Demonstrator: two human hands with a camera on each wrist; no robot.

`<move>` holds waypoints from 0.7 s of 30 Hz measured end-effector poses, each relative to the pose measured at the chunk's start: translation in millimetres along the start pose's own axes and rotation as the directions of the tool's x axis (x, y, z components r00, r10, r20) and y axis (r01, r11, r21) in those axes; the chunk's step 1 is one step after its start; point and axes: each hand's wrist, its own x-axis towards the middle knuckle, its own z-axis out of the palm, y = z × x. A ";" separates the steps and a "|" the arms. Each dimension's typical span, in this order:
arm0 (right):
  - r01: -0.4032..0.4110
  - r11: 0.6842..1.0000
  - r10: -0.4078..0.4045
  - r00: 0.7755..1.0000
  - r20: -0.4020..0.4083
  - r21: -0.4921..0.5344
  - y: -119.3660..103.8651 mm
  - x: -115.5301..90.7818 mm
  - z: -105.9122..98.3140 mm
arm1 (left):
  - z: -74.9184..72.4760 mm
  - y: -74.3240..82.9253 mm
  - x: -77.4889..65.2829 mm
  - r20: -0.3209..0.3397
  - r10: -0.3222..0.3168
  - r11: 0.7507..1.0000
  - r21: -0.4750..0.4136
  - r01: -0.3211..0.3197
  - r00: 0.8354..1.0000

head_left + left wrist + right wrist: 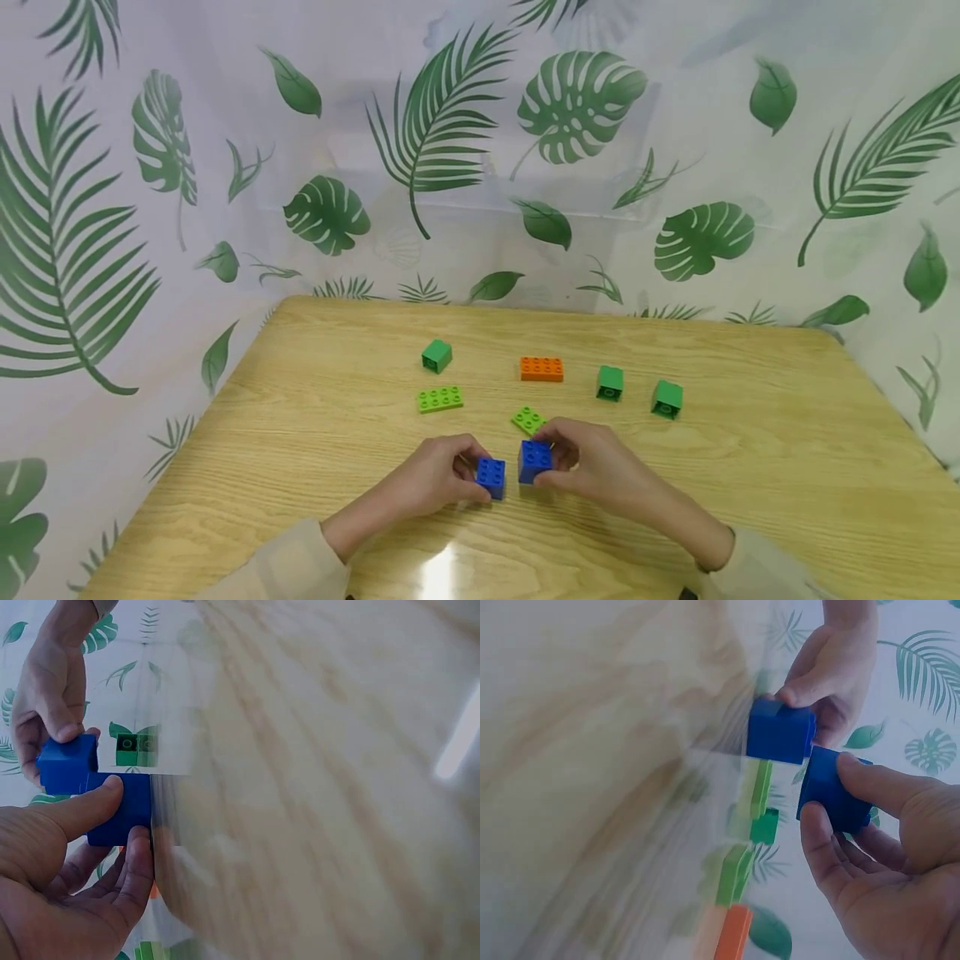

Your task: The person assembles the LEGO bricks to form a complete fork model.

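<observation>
From here I see the left fingers (137,862) pinching a blue block (491,478) at the bench (300,417), the right fingers (866,780) pinching a second blue block (535,462), raised just beside; I'd level its tilt gently.

Worktop (315,433): wood grain, smooth, glossy, white glare toward near edge. Blue bricks (491,478): hard-looking plastic, smooth sides, studded tops. Orange brick (542,376) and lime plates (440,401), toward far edge: studded plastic. Green blocks (611,378): smooth plastic. Sheet (450,254) beyond far edge: printed, cloth-like, creased. Sleeves (288,567): matt cloth.
</observation>
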 end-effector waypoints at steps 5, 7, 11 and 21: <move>0.026 1.000 -0.025 0.999 -0.029 0.018 -7.6 8.2 7.4 | 0.2 2.4 0.1 0.008 -0.005 1.000 -0.017 0.006 1.000; 0.036 0.999 -0.036 0.999 -0.032 0.024 -9.8 11.4 10.3 | 0.0 2.5 0.2 0.010 -0.009 1.000 -0.018 0.009 1.000; 0.050 0.998 -0.049 0.998 -0.024 0.035 -13.9 16.8 16.0 | -0.7 1.3 0.4 0.011 -0.015 1.000 -0.011 0.015 1.000; 0.051 0.996 -0.051 0.999 -0.004 0.067 -19.5 23.9 29.8 | -2.0 3.5 -1.0 0.011 -0.009 1.000 -0.002 0.009 1.000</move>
